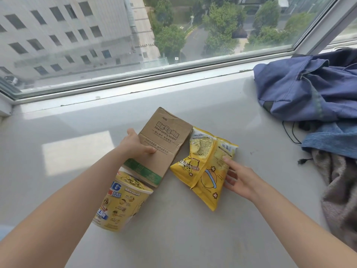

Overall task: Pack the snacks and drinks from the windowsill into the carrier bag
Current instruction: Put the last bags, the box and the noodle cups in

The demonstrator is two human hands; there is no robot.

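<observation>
Two bare forearms fill the bottom edge, L and R. L hand (135, 146): thumb lies across the face of the cardboard box (164, 140), the other fingers go behind its edge and are hidden, so it reads as a grip on the box. R hand (239, 178): fingers straight and spread, index tip touching the yellow snack packet (208, 171), the rest at its near edge, not closed on it.

Step in hand, prob.: lifting the packet. To do it well, slide fingers under the near edge w/ thumb on top and pinch at the seam, not the puffed middle, since the contents likely crush. Hold the box steady w/ L hand: it stands tilted over the noodle tub (121, 204) and could knock it.

Packet: yellow, crinkled, back side up w/ centre seam showing, flat on the windowsill (58, 132), just beside the box. Tub: yellow, lid on, partly under the box. Blue fabric bag (309, 89), prob. the carrier bag, lies crumpled far R by the window, well apart. Its mouth isn't visibly open, so it needs opening first.
</observation>
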